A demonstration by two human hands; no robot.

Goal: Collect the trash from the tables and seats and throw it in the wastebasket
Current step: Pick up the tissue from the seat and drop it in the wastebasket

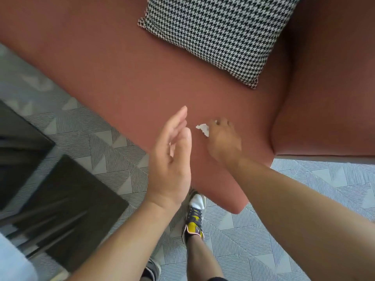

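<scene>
Head cam looking straight down at a rust-coloured sofa seat (121, 78). A white paper scrap (202, 129) lies on the seat toward its front corner. The right hand (223, 140) has its fingers (220, 123) curled down over the scrap's right end, pinching it, and the rest pokes out to the left. The left hand (172, 159) hovers just beside it, fingers straight and loose, holding nothing. A houndstooth pillow (213, 35) sits further back.

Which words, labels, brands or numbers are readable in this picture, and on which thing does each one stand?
No text can be read here.
Sneaker: a small dark mark on its yellow tongue, too blurred to read.
Houndstooth cushion, paper scrap in the right hand, sofa seat: no writing visible.
</scene>
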